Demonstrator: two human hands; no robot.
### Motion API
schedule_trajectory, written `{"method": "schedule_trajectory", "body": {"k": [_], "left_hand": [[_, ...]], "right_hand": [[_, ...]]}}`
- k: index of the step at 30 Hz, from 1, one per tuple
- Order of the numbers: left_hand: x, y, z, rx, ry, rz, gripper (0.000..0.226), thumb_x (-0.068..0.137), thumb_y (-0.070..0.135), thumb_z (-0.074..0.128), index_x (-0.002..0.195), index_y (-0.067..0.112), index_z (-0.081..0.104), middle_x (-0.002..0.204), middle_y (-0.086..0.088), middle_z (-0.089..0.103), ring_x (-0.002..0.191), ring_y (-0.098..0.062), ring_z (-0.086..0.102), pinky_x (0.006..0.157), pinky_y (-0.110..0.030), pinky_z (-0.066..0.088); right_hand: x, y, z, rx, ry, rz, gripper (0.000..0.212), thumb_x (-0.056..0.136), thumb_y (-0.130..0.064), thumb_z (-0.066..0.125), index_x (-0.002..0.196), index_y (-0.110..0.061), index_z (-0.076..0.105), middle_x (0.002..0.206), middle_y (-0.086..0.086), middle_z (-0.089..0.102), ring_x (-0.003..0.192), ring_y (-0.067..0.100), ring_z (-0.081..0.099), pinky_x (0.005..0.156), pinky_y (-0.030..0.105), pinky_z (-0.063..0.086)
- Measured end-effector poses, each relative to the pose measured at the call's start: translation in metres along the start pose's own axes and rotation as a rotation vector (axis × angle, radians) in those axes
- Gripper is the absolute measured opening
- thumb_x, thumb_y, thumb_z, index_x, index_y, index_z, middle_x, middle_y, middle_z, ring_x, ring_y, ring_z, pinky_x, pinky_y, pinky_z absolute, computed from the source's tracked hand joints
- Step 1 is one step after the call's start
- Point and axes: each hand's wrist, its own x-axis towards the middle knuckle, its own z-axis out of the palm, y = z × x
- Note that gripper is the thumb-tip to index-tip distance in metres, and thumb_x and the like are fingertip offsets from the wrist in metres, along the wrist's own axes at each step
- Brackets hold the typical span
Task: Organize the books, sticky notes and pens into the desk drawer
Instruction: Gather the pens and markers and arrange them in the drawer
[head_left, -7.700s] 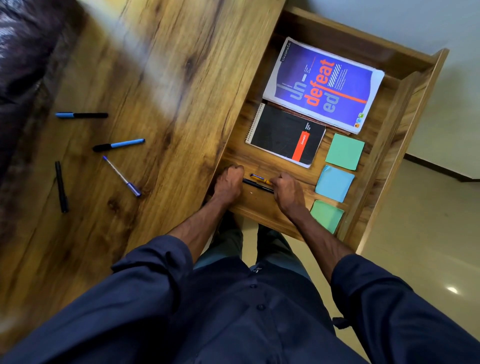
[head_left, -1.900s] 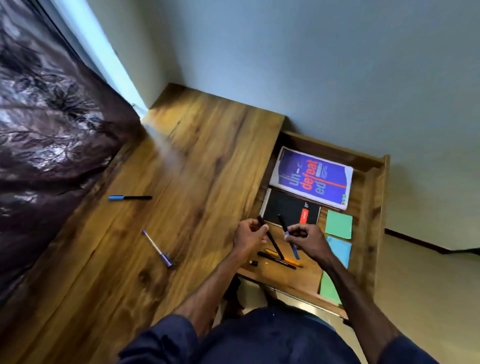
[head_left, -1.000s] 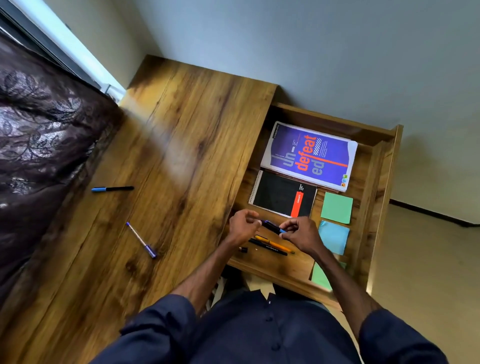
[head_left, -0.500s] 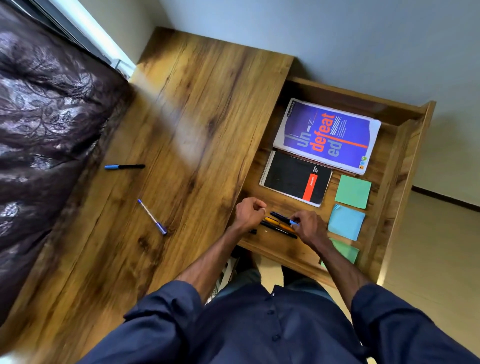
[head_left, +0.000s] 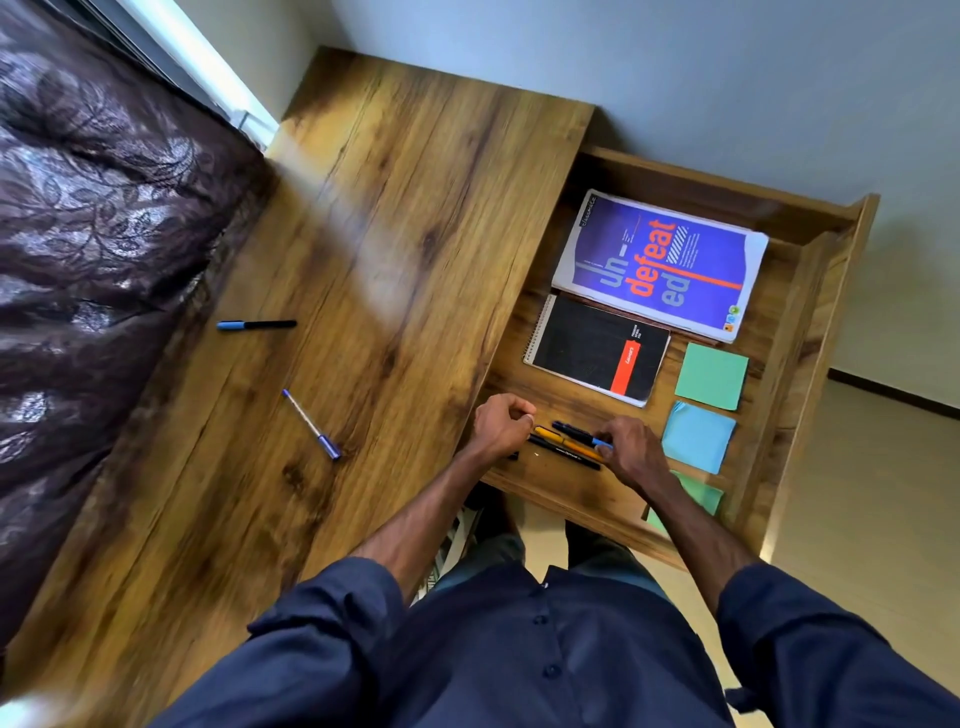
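Note:
The open desk drawer (head_left: 789, 332) holds a purple book (head_left: 660, 265), a black spiral notebook (head_left: 597, 348), a green sticky pad (head_left: 712, 375), a blue sticky pad (head_left: 698, 436) and another green pad (head_left: 701, 491) partly under my right arm. Along the drawer front lie a black pen with a blue end (head_left: 574, 430), an orange pen (head_left: 558, 440) and a black pen (head_left: 563, 454). My right hand (head_left: 631, 454) pinches the blue end. My left hand (head_left: 501, 426) is a closed fist at the pens' left ends, with a short black pen end (head_left: 514, 456) showing beneath it.
On the wooden desk top (head_left: 405, 260) lie a black pen with a blue cap (head_left: 257, 325) and a thin blue pen (head_left: 311, 425). A dark patterned curtain (head_left: 93, 260) hangs along the desk's left edge. A grey wall stands behind the drawer.
Two more pens came off the desk since the oldest frame. My right hand lowered the blue-ended pen beside the orange one. Over the last half second the hands hardly moved.

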Motion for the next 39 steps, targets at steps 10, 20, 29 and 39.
{"method": "schedule_trajectory", "body": {"k": [10,20,29,39], "left_hand": [[-0.001,0.002,-0.003,0.016,-0.012,0.021,0.01,0.088,0.018,0.067,0.093,0.025,0.073,0.091,0.002,0.075,0.089,-0.017,0.072,0.088,-0.045,0.06],[-0.001,0.007,-0.005,0.026,-0.013,0.048,0.013,0.091,0.015,0.065,0.089,0.027,0.069,0.092,0.003,0.072,0.089,-0.015,0.07,0.089,-0.043,0.06],[-0.002,0.004,-0.004,0.014,-0.026,0.041,0.011,0.092,0.016,0.065,0.099,0.02,0.072,0.096,0.001,0.073,0.092,-0.016,0.071,0.088,-0.043,0.06],[-0.016,0.009,-0.053,-0.104,0.105,0.152,0.013,0.092,0.013,0.065,0.102,0.012,0.073,0.096,-0.002,0.076,0.076,-0.013,0.07,0.071,-0.028,0.058]], "right_hand": [[0.006,-0.004,-0.01,0.147,0.098,-0.004,0.025,0.086,-0.012,0.075,0.11,-0.017,0.076,0.105,0.005,0.076,0.092,0.022,0.07,0.078,0.035,0.057],[0.015,-0.004,-0.006,0.032,0.091,0.037,0.008,0.086,-0.011,0.074,0.091,-0.016,0.077,0.087,0.005,0.074,0.075,0.018,0.065,0.064,0.03,0.053],[0.015,0.0,-0.005,0.045,0.086,0.042,0.009,0.087,-0.014,0.075,0.095,-0.014,0.078,0.089,0.006,0.074,0.078,0.018,0.066,0.069,0.033,0.058],[0.005,-0.091,-0.036,0.268,0.428,-0.282,0.007,0.084,-0.015,0.071,0.091,-0.017,0.072,0.091,0.002,0.067,0.082,0.016,0.063,0.072,0.028,0.052]]}}
